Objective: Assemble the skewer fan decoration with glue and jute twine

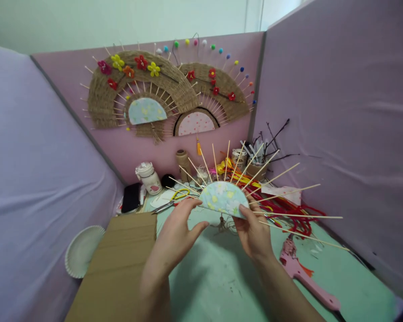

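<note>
A half-round fan base (223, 197), covered in pale blue cloth with yellow flowers, has several thin wooden sticks fanning out from its curved edge. My right hand (255, 228) grips its right end, thumb in front and fingers behind. Beside the left end is my left hand (179, 232), its thumb spread away from the fingers. Its fingertips reach the base's left corner; whether they press on it I cannot tell. Below the base's straight edge hangs or lies some knotted twine (222, 221); its attachment is unclear.
Two finished woven fans (141, 67) hang on the pink back panel. Yellow-handled scissors (171, 201), a twine spool (183, 163), a white bottle (149, 176) and red pipe cleaners (289, 210) lie behind. A pink glue gun (309, 279) is right; cardboard (117, 264) is left.
</note>
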`<action>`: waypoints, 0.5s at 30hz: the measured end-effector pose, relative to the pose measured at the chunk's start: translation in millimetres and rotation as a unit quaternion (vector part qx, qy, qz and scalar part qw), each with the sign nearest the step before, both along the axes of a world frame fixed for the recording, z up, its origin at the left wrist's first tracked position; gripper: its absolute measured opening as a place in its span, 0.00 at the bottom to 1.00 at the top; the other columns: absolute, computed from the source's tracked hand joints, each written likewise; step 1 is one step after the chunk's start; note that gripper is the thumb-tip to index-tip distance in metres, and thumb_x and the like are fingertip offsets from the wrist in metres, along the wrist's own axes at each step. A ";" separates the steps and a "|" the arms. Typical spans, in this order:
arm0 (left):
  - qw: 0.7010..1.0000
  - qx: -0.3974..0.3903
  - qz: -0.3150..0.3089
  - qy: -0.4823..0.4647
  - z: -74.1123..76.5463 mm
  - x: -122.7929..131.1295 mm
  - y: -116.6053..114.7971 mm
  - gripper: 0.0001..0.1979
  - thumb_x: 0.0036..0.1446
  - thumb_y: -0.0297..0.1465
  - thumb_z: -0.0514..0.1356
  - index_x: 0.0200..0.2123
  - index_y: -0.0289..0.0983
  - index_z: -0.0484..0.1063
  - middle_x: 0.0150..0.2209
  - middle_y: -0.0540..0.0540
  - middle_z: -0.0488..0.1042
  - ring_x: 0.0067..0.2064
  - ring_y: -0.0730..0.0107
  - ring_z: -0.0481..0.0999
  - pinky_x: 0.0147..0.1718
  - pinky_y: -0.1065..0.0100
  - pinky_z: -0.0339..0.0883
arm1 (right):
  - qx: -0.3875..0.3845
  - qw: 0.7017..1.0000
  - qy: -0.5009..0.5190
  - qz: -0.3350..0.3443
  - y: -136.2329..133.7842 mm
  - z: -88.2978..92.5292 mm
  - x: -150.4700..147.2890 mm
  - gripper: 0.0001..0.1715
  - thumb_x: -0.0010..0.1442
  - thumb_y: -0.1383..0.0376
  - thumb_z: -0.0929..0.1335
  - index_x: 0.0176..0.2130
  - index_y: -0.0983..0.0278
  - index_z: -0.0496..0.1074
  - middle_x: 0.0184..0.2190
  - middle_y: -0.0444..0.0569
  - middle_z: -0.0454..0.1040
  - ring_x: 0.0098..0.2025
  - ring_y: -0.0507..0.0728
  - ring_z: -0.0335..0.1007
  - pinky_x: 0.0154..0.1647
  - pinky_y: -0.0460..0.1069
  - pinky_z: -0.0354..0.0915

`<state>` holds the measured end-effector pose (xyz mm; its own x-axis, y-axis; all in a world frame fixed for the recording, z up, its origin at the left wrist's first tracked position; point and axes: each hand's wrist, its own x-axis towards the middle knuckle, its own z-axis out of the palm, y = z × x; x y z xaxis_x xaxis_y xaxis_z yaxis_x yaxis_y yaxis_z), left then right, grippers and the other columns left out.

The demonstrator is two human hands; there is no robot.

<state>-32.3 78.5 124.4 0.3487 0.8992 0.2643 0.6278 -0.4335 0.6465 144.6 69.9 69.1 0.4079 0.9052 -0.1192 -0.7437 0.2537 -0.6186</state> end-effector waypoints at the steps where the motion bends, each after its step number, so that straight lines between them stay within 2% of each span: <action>1: 0.999 0.048 -0.004 0.017 -7.0 9.5 1.4 0.24 0.57 0.30 0.62 0.56 0.39 0.65 0.60 0.39 0.67 0.62 0.57 0.65 0.61 0.52 0.59 | -0.001 1.000 -0.012 -0.003 -0.3 -0.6 -1.8 0.38 0.46 0.67 0.76 0.56 0.55 0.70 0.49 0.45 0.79 0.41 0.53 0.78 0.38 0.45 0.73; 3: 0.992 0.117 -0.004 0.053 -23.3 29.4 5.7 0.32 0.54 0.24 0.60 0.62 0.37 0.59 0.67 0.36 0.54 0.69 0.53 0.51 0.65 0.48 0.50 | 0.001 0.999 -0.034 -0.005 -1.2 0.0 -5.2 0.39 0.47 0.65 0.76 0.58 0.55 0.68 0.51 0.47 0.77 0.44 0.55 0.77 0.42 0.49 0.74; 6: 0.984 0.153 -0.012 0.094 -43.0 51.8 10.5 0.39 0.52 0.18 0.56 0.67 0.40 0.53 0.70 0.37 0.48 0.72 0.50 0.42 0.66 0.42 0.43 | 0.006 0.998 -0.065 0.002 -4.0 3.1 -9.1 0.40 0.48 0.63 0.75 0.60 0.55 0.66 0.55 0.49 0.75 0.50 0.59 0.75 0.51 0.54 0.72; 8: 0.982 0.160 -0.015 0.097 -48.2 58.2 10.5 0.40 0.53 0.21 0.57 0.68 0.40 0.50 0.71 0.36 0.45 0.72 0.48 0.40 0.65 0.40 0.41 | 0.014 0.996 -0.090 0.004 -6.3 4.3 -11.3 0.40 0.50 0.62 0.74 0.61 0.56 0.64 0.56 0.49 0.73 0.54 0.60 0.73 0.56 0.57 0.68; 12: 0.982 0.171 -0.014 0.077 -46.8 61.1 5.9 0.39 0.56 0.31 0.59 0.68 0.40 0.47 0.71 0.36 0.45 0.72 0.48 0.39 0.65 0.39 0.41 | 0.029 0.984 -0.173 -0.011 -8.2 3.1 -14.8 0.35 0.55 0.61 0.72 0.60 0.56 0.63 0.60 0.50 0.70 0.60 0.60 0.68 0.63 0.58 0.61; 15: 0.983 0.178 0.000 0.045 -49.5 65.3 4.4 0.35 0.61 0.31 0.55 0.69 0.40 0.45 0.71 0.35 0.46 0.72 0.52 0.41 0.65 0.41 0.43 | 0.032 0.970 -0.239 -0.028 -6.4 2.4 -16.4 0.32 0.57 0.61 0.71 0.59 0.58 0.63 0.62 0.50 0.67 0.63 0.59 0.63 0.65 0.57 0.59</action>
